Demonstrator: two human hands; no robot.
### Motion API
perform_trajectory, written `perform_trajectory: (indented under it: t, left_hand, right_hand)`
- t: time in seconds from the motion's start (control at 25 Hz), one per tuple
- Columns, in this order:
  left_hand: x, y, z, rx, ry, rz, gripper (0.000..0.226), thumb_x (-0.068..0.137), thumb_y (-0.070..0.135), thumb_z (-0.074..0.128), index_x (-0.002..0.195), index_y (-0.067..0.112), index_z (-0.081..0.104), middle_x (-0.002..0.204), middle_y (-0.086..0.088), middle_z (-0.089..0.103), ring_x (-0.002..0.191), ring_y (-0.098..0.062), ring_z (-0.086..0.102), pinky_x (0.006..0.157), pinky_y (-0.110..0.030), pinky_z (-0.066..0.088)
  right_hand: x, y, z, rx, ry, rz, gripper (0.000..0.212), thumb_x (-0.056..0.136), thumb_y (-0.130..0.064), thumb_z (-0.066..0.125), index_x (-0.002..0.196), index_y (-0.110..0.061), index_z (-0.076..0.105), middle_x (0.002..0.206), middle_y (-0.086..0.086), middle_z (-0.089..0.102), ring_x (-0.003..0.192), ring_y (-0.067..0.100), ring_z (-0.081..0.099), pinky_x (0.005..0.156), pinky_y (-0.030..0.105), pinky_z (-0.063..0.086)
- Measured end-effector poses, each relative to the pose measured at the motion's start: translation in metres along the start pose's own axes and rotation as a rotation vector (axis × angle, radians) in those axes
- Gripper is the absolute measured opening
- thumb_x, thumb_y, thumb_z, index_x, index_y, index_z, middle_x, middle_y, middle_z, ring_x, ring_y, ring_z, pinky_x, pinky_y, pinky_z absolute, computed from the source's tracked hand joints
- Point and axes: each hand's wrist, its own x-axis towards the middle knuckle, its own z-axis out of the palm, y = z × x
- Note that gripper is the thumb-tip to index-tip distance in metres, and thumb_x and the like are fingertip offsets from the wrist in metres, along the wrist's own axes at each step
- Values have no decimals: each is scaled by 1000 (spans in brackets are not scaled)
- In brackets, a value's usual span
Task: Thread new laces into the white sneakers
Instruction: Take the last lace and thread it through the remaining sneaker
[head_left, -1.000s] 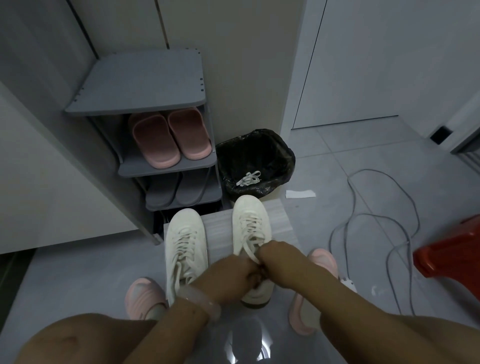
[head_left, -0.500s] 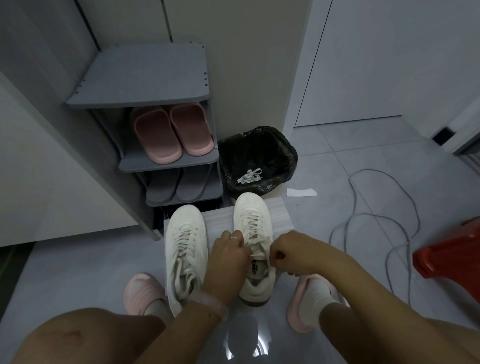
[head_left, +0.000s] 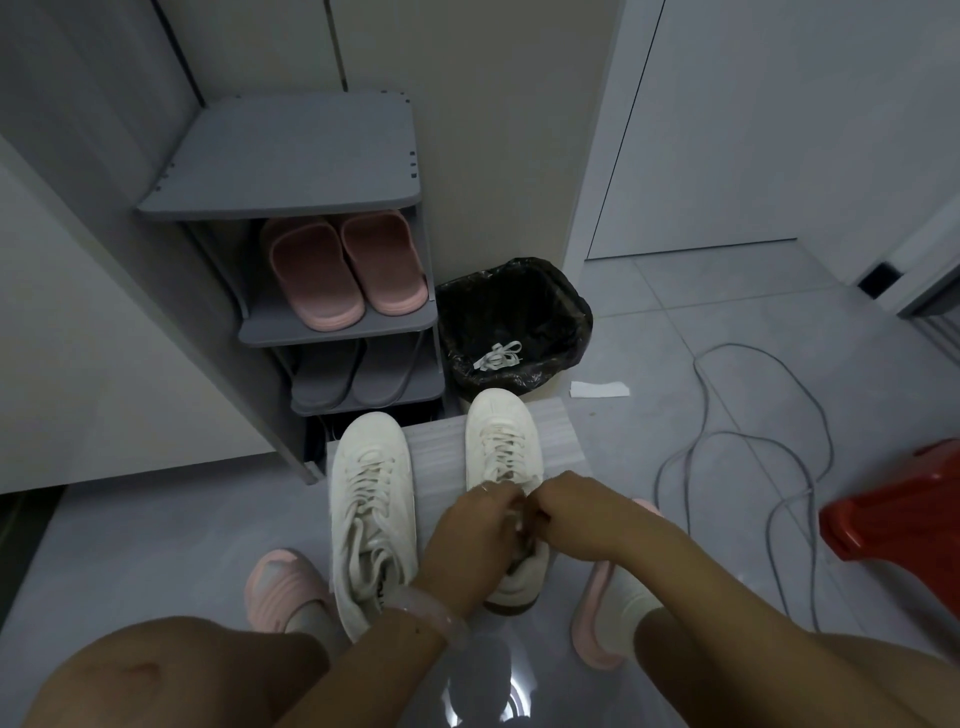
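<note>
Two white sneakers stand side by side on a grey mat (head_left: 436, 452) on the floor. The left sneaker (head_left: 371, 514) is laced, with its lace ends lying loose over the tongue. Over the right sneaker (head_left: 501, 436), my left hand (head_left: 475, 530) and my right hand (head_left: 566, 512) meet above the tongue and upper eyelets. Both pinch the white lace (head_left: 517, 514) between curled fingers. My hands hide the rear half of that sneaker and most of the lace ends.
A black-lined bin (head_left: 514, 322) holding an old white lace (head_left: 496, 356) stands just past the sneakers. A grey shoe rack (head_left: 291, 156) with pink slippers (head_left: 345, 270) is at the left. A grey cable (head_left: 727, 457) and a red stool (head_left: 904, 509) lie to the right.
My hands were apart at the sides of the right sneaker half a second ago. They have come back together over its tongue, pinching the lace.
</note>
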Motion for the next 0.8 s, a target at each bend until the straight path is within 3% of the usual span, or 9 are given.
perform_trajectory:
  t: [0.12, 0.2, 0.28, 0.36, 0.4, 0.48, 0.56, 0.68, 0.8]
  left_hand:
    - [-1, -9, -6, 262, 67, -26, 38, 82, 29, 36, 67, 9, 64, 71, -9, 62, 72, -24, 60, 61, -35, 45]
    - [-6, -9, -6, 434, -55, 56, 42, 85, 32, 34, 69, 14, 68, 73, -6, 66, 82, -22, 62, 78, -49, 45]
    - [-15, -8, 1, 499, -309, 59, 45, 93, 35, 25, 105, 20, 66, 108, 0, 65, 118, -14, 46, 109, -63, 2]
    - [-19, -11, 10, 501, -387, 67, 64, 86, 41, 7, 118, 22, 59, 123, 6, 59, 127, -11, 38, 104, -55, -23]
    - [-19, -13, 10, 454, -343, 80, 62, 85, 40, 9, 115, 22, 60, 121, 6, 59, 125, -12, 41, 107, -54, -19]
    - [-16, -16, -1, 234, -203, 120, 39, 87, 28, 30, 99, 17, 65, 104, 0, 65, 107, -19, 57, 111, -51, 21]
    - [-16, -24, -20, 66, 42, 157, 34, 82, 23, 38, 89, 12, 69, 89, -5, 68, 84, -25, 66, 84, -34, 50]
    - [-22, -55, -64, 33, 225, -116, 35, 84, 22, 43, 110, 9, 64, 110, -7, 63, 102, -24, 58, 87, -25, 41]
    - [-40, -103, -85, 197, -14, -446, 51, 83, 33, 50, 131, 17, 43, 127, -10, 53, 117, -30, 49, 97, -36, 41]
  right_hand:
    - [-4, 3, -7, 125, 34, -51, 30, 89, -9, 45, 106, -12, 69, 114, 10, 64, 100, 24, 59, 87, 32, 49]
    - [-6, 0, -4, 144, -65, -119, 28, 90, -13, 47, 109, -10, 68, 116, 9, 64, 105, 25, 58, 93, 34, 46]
    - [-4, -4, 7, 21, -174, -158, 31, 93, -15, 44, 114, -6, 64, 117, 14, 63, 107, 28, 58, 93, 37, 45]
    - [-1, -6, 16, -82, -213, -157, 32, 94, -13, 40, 112, -2, 64, 113, 18, 63, 103, 32, 58, 87, 36, 45]
    - [0, -7, 17, -95, -205, -152, 32, 94, -14, 40, 112, -3, 64, 113, 18, 62, 102, 32, 58, 85, 34, 44]
    - [3, -9, 15, -43, -160, -141, 30, 94, -19, 44, 114, -10, 63, 115, 15, 61, 104, 29, 58, 84, 32, 44]
    - [3, -10, 8, 30, -35, -99, 28, 93, -23, 46, 113, -17, 64, 115, 10, 61, 102, 27, 58, 85, 33, 46]
    - [2, -5, 3, 35, 279, 52, 27, 93, -25, 42, 104, -11, 62, 104, 11, 65, 92, 27, 60, 75, 33, 47]
    - [-3, -1, 9, 31, 262, 244, 35, 93, -36, 46, 115, -9, 47, 112, 12, 59, 100, 29, 58, 75, 31, 43]
